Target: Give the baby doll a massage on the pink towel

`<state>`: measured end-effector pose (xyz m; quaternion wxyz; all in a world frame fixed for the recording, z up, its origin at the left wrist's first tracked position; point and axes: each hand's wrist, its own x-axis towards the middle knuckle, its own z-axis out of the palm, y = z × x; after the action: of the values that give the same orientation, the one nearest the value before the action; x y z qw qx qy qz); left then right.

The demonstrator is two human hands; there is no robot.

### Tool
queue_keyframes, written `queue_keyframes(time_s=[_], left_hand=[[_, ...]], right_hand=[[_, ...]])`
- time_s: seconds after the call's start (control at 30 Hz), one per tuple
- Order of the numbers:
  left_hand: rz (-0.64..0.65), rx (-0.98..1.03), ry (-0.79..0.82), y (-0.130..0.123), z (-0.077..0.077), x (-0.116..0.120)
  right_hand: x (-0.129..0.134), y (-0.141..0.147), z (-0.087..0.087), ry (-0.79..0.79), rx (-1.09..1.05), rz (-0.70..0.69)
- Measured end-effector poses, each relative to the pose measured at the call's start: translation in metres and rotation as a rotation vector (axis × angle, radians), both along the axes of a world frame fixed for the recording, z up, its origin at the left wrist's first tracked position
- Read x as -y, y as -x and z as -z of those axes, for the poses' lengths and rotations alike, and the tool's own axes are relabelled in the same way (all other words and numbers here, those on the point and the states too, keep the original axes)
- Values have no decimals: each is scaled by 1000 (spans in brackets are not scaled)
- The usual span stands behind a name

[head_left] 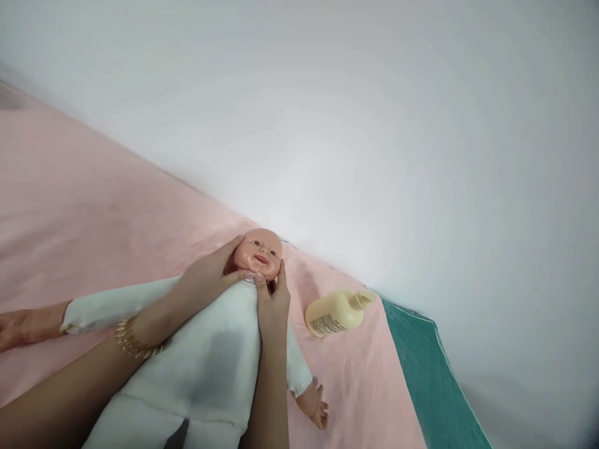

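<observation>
A baby doll (219,349) with a white cloth body lies on its back, its smooth plastic head at the far end and its arms spread to both sides. My left hand (213,274) cups one side of the doll's head, with the thumb at its chin and a beaded bracelet on the wrist. On the other side of the head is my right hand (275,299), its thumb also by the chin and its fingers along the cheek. Both hands grip the head between them.
A pale yellow bottle (334,313) stands to the right of the doll on a pink sheet (369,374). A green surface (430,368) shows at the right edge of the sheet. Behind rises a white wall (355,125).
</observation>
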<state>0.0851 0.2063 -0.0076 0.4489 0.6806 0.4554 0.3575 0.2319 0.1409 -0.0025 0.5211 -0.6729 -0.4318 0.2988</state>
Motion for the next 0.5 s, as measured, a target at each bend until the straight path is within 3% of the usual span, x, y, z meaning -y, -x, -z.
queue_keyframes(time_s=[0.5], left_hand=[[-19,-52,-98,0,6,-3]], right_hand=[[1,-7,6,-17,109,-18]])
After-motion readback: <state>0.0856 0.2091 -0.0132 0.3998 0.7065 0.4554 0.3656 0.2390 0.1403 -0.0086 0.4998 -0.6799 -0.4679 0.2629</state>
